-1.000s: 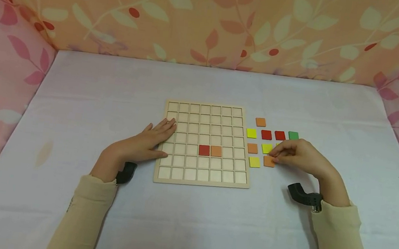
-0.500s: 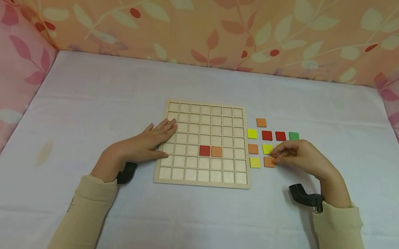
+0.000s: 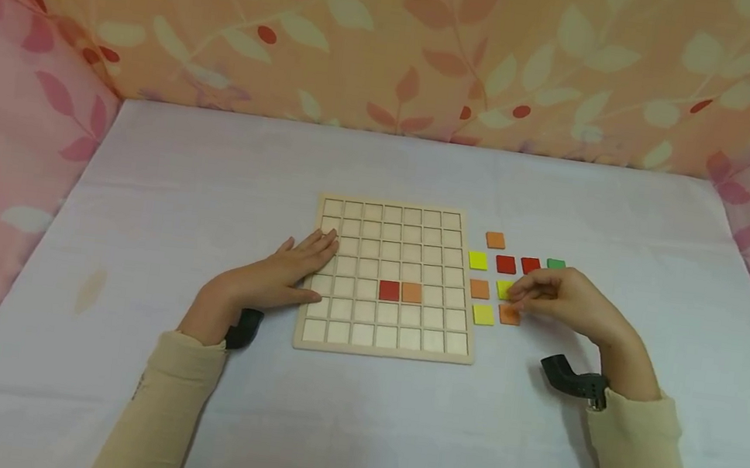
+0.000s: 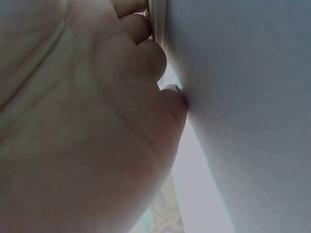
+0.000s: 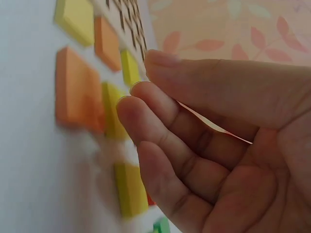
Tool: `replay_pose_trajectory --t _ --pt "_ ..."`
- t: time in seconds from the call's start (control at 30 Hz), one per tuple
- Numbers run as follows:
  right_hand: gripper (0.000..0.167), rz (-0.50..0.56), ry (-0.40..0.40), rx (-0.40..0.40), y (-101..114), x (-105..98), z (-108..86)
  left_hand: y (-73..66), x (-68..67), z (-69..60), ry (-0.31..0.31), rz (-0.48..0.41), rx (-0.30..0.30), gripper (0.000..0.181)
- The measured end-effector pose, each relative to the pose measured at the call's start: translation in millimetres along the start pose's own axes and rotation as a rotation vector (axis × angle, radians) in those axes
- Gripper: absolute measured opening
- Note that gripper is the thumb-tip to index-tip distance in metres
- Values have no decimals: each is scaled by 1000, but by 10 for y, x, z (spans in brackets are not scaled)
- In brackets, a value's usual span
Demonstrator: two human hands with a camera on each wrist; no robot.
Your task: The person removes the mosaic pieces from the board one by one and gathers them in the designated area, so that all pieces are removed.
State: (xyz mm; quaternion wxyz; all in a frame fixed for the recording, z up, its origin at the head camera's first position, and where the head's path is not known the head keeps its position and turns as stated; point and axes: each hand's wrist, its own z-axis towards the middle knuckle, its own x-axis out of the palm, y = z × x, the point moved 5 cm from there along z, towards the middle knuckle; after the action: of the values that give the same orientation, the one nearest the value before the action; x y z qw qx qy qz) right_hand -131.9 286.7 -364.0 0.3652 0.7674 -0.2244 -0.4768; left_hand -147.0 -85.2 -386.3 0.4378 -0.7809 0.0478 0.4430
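Observation:
My left hand lies on the left edge of a wooden grid board, fingers extended over its rim. In the left wrist view the palm fills much of the picture. One red tile and an orange tile sit side by side in the grid. My right hand hovers above loose tiles right of the board, fingers loosely bent and nothing visible between them. Closest to its fingertips are an orange tile and a yellow tile. The hand partly covers another yellow tile.
Loose tiles lie right of the board: yellow, orange, yellow, orange, red, another red and green. White cloth covers the table; patterned fabric stands behind.
The head view has shifted slightly, so everything sits a little lower and further right. The left hand stays on the board, and the right hand barely moves over the tiles.

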Motion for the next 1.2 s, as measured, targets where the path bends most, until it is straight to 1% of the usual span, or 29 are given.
replay_pose_trajectory --t 0.1,0.27,0.47,0.67,0.83,0.97,1.2 --pt "15 11 7 -31 63 56 23 -7 20 8 4 -4 -4 82" --pt "15 31 37 -76 188 182 117 -18 54 29 12 6 1 82" --pt "17 97 92 -115 355 345 259 -33 68 40 16 -5 2 82" --pt "14 61 130 -194 518 514 430 -32 75 43 21 -1 -2 82" --pt "12 58 166 -254 659 655 540 -29 77 46 24 2 3 81" --pt "11 50 176 -285 746 732 609 -29 72 44 20 -5 10 81" --pt "10 36 197 -315 834 847 756 -19 68 33 17 7 -2 82"
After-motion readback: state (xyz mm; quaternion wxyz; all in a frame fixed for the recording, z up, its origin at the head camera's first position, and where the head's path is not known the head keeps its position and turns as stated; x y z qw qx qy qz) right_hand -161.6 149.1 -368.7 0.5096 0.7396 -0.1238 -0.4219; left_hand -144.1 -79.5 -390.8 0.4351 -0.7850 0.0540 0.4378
